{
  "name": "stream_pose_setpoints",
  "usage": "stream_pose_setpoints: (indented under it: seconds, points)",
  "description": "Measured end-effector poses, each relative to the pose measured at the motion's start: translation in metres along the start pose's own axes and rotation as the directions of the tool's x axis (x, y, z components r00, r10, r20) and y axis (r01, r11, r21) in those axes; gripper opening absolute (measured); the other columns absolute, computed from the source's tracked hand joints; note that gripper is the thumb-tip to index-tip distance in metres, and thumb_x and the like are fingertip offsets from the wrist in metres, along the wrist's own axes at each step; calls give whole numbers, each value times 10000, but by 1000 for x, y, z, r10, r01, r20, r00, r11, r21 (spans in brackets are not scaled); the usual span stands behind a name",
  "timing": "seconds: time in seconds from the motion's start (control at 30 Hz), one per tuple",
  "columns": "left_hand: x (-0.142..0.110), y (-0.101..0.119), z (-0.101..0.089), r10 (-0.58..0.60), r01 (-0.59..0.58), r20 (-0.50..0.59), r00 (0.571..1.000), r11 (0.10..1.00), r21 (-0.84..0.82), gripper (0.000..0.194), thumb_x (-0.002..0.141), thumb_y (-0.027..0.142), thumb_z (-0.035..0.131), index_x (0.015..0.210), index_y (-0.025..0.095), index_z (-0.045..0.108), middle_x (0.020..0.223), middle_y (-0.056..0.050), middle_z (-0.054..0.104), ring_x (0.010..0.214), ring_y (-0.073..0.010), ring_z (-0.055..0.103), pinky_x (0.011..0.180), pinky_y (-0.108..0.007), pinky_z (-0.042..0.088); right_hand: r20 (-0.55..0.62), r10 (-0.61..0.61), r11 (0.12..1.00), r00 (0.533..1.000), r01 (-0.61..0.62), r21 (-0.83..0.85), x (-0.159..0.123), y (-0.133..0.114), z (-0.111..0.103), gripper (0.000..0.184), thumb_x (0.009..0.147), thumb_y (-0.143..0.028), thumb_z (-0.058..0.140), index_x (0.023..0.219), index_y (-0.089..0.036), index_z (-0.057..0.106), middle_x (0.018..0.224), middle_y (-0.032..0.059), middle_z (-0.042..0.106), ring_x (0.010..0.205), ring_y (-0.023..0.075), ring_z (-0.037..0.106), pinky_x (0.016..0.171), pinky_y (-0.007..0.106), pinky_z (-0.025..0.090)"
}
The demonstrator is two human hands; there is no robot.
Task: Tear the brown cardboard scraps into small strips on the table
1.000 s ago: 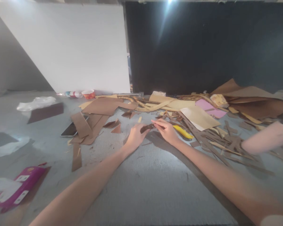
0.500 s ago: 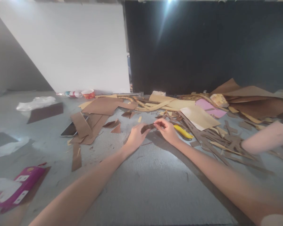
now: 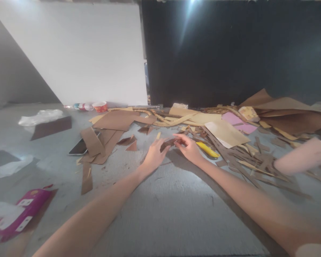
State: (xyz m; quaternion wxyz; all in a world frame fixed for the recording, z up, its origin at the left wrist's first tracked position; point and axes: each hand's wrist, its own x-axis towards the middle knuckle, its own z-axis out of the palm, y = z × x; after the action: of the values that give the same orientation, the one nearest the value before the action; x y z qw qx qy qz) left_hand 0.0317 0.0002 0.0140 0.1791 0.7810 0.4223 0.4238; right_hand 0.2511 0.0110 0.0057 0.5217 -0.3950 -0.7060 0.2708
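A small dark brown strip (image 3: 169, 142), like the leathery scraps on the table, spans the gap between my two hands. My left hand (image 3: 155, 154) is closed around its left end. At the other end, the bent fingers of my right hand (image 3: 186, 147) pinch the strip near its tip. Just right of that hand lies a yellow tool or handle (image 3: 208, 149); its exact kind is unclear. Left of my hands, folded brown pieces (image 3: 128, 141) rest on the grey table (image 3: 173, 210).
Brown sheets (image 3: 115, 120) and a phone (image 3: 81, 145) lie left. Cut strips (image 3: 246, 164) pile up right, where another person's forearm (image 3: 302, 157) reaches in. A purple tissue pack (image 3: 29, 210) sits front left. A red cup (image 3: 100, 106) stands by the white panel (image 3: 96, 53).
My right fingers have lifted and spread slightly along the strip, and the strip has turned a little in my hands. My arms and the other person's forearm stay nearly in place.
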Motion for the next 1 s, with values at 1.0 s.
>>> stream_pose_setpoints:
  seconds: [1.0]
  points:
    - [-5, -7, 4, 45, -46, -31, 998, 999, -13, 180, 1100, 284, 666, 1262, 252, 738, 1204, -92, 811, 1130, -256, 802, 977, -391, 648, -26, -192, 972, 981, 186, -140, 2, -7, -3, 235, 1053, -470, 732, 997, -245, 769, 995, 52, 636, 843, 206, 639, 820, 358, 560]
